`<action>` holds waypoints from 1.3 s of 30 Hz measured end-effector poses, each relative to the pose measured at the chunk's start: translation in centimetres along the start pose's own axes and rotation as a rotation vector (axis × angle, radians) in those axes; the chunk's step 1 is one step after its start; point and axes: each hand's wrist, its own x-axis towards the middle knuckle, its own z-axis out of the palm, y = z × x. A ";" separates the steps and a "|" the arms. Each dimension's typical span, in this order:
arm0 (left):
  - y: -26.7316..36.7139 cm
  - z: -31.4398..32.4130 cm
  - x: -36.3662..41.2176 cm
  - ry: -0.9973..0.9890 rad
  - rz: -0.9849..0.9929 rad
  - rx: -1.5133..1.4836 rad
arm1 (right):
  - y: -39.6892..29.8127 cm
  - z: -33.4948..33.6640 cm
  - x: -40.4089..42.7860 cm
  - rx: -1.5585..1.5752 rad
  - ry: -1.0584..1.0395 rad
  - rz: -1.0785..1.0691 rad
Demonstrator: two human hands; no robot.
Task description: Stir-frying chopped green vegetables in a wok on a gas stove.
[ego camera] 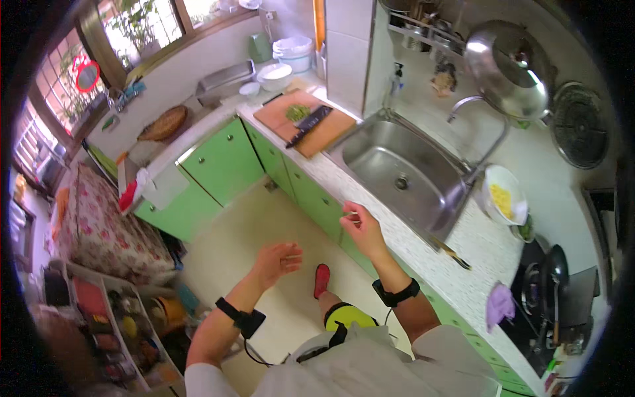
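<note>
Both hands are in the air over the floor, with nothing in them. My left hand [279,263] has its fingers apart and slightly bent. My right hand [361,226], beside the counter's front edge, has curled fingers with a gap between thumb and fingertips. Ahead on the counter lies a wooden cutting board [322,141] bearing chopped green vegetable [297,112] and a dark-bladed kitchen knife [310,125]. Right of the board is the stainless steel sink [412,164]. A white bowl [516,198] with yellow food pieces [501,199] stands beyond the sink's right end.
A gas stove [531,283] with a black pan is at right, a purple cloth [500,303] at its edge. A brown-handled utensil [454,254] lies by the sink. Green cabinets [225,164] line the counter. A shelf rack [119,327] stands at lower left; a woven basket [166,123] lies upper left.
</note>
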 end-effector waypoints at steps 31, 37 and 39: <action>47.4 -28.9 34.6 -0.345 -0.365 0.440 | 16.4 23.1 41.6 -0.441 0.711 0.777; 49.7 -26.8 40.4 -0.458 -0.388 0.508 | 15.8 25.2 40.8 -0.488 0.892 0.613; 50.1 -26.4 42.5 -0.481 -0.416 0.517 | 14.3 27.2 40.8 -0.190 0.958 0.743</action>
